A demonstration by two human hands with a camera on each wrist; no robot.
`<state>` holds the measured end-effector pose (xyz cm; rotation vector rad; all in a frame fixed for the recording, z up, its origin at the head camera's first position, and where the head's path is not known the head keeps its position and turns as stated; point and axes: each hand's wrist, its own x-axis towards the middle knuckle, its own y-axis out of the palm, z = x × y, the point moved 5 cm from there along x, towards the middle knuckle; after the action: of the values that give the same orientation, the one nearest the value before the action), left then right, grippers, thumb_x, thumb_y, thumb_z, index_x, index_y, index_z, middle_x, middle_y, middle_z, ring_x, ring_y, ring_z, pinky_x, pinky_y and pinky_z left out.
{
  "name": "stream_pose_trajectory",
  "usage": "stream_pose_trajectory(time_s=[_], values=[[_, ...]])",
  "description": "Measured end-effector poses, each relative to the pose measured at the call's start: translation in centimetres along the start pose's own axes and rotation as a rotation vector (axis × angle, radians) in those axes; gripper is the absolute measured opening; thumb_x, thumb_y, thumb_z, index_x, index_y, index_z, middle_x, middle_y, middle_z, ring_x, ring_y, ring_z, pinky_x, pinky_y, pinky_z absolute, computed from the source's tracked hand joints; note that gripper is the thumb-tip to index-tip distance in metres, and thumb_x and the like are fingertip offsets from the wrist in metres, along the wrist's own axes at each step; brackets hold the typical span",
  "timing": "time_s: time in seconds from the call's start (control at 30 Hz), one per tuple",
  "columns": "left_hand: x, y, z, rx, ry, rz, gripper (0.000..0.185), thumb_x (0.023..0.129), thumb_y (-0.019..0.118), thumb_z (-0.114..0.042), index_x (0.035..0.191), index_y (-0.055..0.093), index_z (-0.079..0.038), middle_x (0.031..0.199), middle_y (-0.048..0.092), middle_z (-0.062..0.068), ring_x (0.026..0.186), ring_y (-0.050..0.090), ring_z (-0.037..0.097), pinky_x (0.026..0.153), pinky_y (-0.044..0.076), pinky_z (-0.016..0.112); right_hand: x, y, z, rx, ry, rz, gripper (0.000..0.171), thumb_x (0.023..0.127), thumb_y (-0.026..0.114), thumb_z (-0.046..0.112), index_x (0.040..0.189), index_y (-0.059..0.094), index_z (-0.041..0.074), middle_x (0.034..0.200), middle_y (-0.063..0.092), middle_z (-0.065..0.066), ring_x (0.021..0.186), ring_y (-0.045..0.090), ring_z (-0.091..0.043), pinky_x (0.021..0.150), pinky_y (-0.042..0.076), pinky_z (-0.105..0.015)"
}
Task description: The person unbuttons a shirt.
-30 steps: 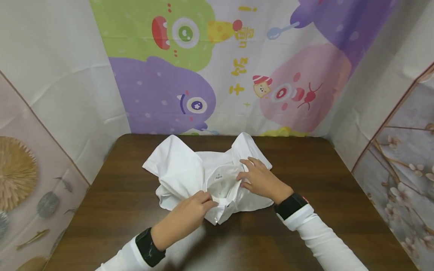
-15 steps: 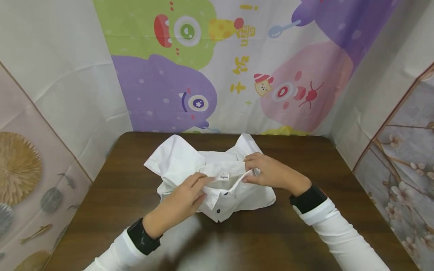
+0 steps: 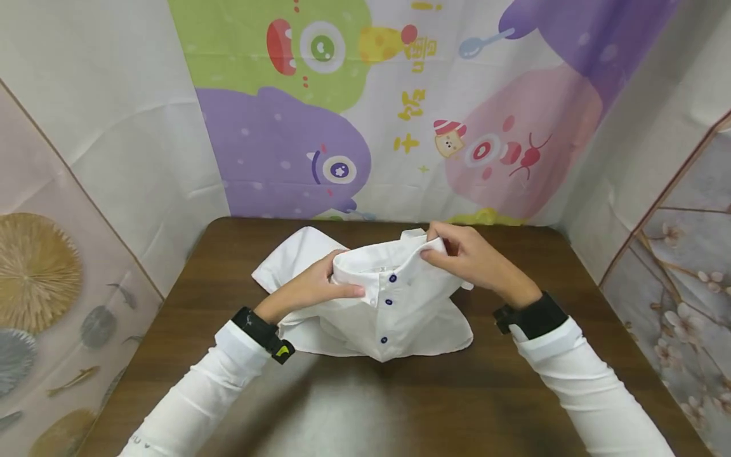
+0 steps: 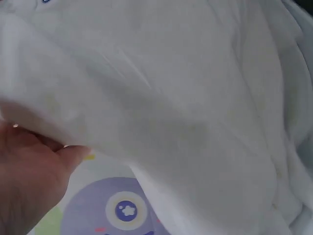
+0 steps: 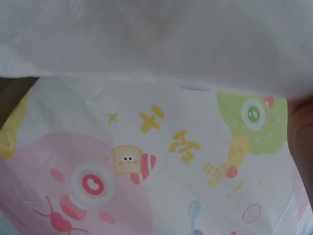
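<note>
Between left grip [image 3: 315, 284] and right grip [image 3: 471, 257], shirt collar [image 3: 368, 257].

A white, blue-buttoned shirt [image 3: 356, 320] rests on the table [image 3: 457, 393], collar [image 3: 356, 256] upright.

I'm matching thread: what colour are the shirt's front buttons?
The front buttons are dark blue, clearest in the head view.

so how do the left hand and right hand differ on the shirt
The left hand grips the collar at its left side, the right hand at its right. In the head view, the left hand sits lower and the right hand higher. Both hold the shirt by its collar, thumbs on the outside.
</note>
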<state>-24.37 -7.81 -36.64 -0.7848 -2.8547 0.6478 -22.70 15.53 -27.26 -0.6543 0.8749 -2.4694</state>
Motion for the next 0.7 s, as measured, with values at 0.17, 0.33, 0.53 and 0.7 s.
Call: stream_pose_trajectory(time_s=[0.17,0.33,0.53,0.7], values=[[-0.2,-1.1,-0.9,-0.127,0.017,-0.057,0.031,0.080,0.072,-0.024,0.104,0.063,-0.006,0.089,0.066,-0.001,0.078,0.060,0.009,0.071,0.049,0.025,-0.3,-0.9,0.3,0.010,0.030,-0.111,0.016,0.086,0.065,0.009,0.082,0.050,0.006,0.066,0.038,-0.002,0.057,0.040,-0.012,0.050,0.034,-0.023],[-0.6,-2.9,-3.8,-0.116,0.183,-0.109,0.031,0.083,0.068,-0.012,0.111,0.061,-0.004,0.097,0.064,0.002,0.081,0.060,0.010,0.071,0.049,0.024,-0.4,-1.1,0.2,0.044,0.040,-0.130,0.020,0.084,0.066,0.006,0.096,0.050,0.004,0.072,0.046,-0.004,0.060,0.046,-0.011,0.052,0.040,-0.022],[-1.0,-4.3,-6.8,0.042,0.379,-0.190,0.025,0.080,0.069,-0.004,0.104,0.061,-0.003,0.095,0.062,0.005,0.080,0.056,0.009,0.069,0.047,0.022,-0.7,0.1,-1.2,0.193,0.165,0.034,0.069,0.081,0.071,0.014,0.138,0.032,0.010,0.100,0.056,-0.013,0.080,0.058,-0.015,0.069,0.051,-0.026],[-1.2,-4.9,-8.0,0.281,0.543,-0.274,0.019,0.079,0.071,-0.007,0.096,0.062,-0.008,0.081,0.060,0.001,0.070,0.049,0.010,0.061,0.039,0.022,-1.3,1.0,-3.3,-0.012,0.272,0.204,0.051,0.078,0.074,0.034,0.121,0.055,0.014,0.100,0.062,-0.002,0.087,0.058,-0.013,0.076,0.050,-0.029]])
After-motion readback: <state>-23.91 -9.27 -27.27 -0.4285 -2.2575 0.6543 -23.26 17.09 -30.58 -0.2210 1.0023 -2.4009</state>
